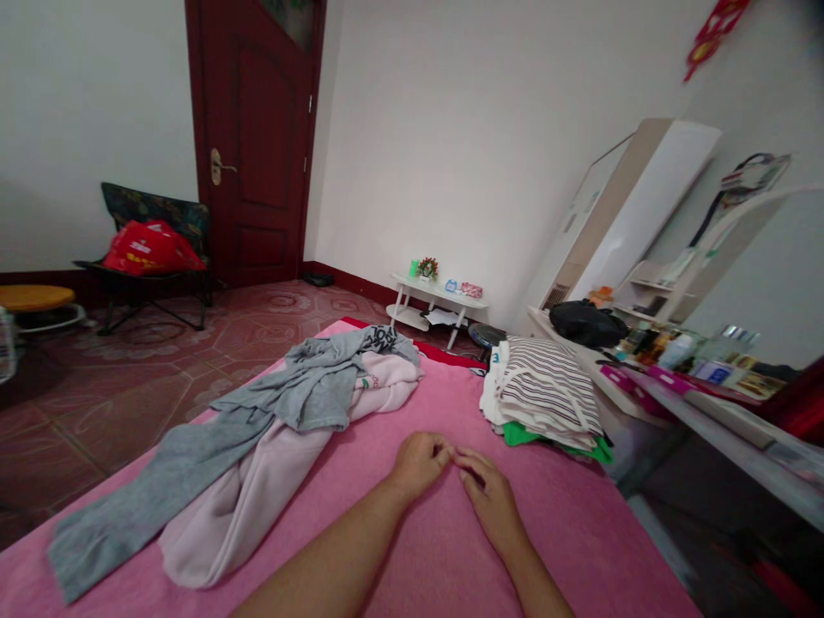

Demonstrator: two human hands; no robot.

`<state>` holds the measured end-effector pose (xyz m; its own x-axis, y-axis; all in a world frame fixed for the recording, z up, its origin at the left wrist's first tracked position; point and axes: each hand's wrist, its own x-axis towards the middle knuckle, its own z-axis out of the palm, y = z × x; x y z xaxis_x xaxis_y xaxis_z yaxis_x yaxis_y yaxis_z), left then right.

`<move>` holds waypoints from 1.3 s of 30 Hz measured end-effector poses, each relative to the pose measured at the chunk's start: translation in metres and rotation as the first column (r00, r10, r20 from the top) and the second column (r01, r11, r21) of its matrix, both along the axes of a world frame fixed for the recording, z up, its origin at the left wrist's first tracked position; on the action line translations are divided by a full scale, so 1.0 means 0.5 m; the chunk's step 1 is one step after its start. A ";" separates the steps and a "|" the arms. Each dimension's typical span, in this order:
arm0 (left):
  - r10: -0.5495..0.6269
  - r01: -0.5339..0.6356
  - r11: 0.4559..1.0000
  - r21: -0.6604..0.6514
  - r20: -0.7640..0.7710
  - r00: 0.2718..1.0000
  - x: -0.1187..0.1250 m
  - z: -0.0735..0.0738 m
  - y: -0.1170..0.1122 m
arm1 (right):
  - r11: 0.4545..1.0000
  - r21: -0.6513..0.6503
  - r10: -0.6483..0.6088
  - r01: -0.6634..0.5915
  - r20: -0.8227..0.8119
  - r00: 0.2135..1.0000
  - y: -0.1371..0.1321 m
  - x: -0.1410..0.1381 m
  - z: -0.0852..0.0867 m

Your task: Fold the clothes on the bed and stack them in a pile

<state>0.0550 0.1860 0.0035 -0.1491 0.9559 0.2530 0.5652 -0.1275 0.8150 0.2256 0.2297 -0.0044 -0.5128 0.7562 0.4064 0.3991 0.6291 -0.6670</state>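
My left hand (421, 463) is over the middle of the pink bed cover (444, 549), its fingers curled in; whether anything is in them is hidden. Close beside it, my right hand (487, 491) has its fingers bent toward the left hand, thumb apart, with nothing visible in it. The fingertips of both hands meet or nearly meet. To the left lies a rumpled grey garment (193, 463) with black lettering near its far end, over a pale pink garment (257, 506). At the right sits a stack of folded clothes, with a striped garment (547, 382) on top and a green one (521, 433) low down.
A dressing table (644, 395) with bottles and a black bag (587, 324) borders the bed's right side. Beyond the bed stands a low white table (441, 294). A folding chair (154, 206) holding a red bag (153, 249) is near the door (261, 154).
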 end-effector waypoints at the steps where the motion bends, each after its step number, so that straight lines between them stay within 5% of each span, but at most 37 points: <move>1: -0.001 0.001 1.000 -0.002 0.000 1.000 0.000 0.000 0.000 | 1.000 0.003 -0.001 0.001 0.000 1.000 0.002 0.001 -0.002; 11: -0.008 0.008 1.000 0.013 0.005 1.000 -0.001 0.001 -0.003 | 0.996 0.084 -0.008 -0.003 0.138 0.990 -0.007 -0.002 0.001; 18: 0.026 -0.027 0.999 0.037 0.031 0.999 -0.002 -0.003 -0.001 | 0.922 0.368 -0.306 0.125 0.488 0.818 -0.061 -0.083 0.036; 22: 0.085 -0.088 0.994 0.060 0.044 0.995 -0.005 0.001 -0.004 | 0.860 0.459 -0.466 0.224 0.526 0.712 -0.078 -0.136 0.051; 25: 0.060 -0.063 0.995 0.080 0.050 0.997 -0.005 0.003 -0.006 | 0.837 0.463 -0.499 0.292 0.426 0.754 -0.070 -0.133 0.047; 31: 0.007 -0.008 0.996 0.091 0.012 1.000 -0.003 0.001 -0.007 | 0.909 0.232 -0.402 0.346 0.277 0.872 -0.036 -0.097 0.023; 39: -0.125 0.112 0.981 0.160 0.073 0.989 -0.020 -0.012 -0.004 | 0.902 0.238 -0.415 0.359 0.254 0.874 -0.038 -0.128 0.019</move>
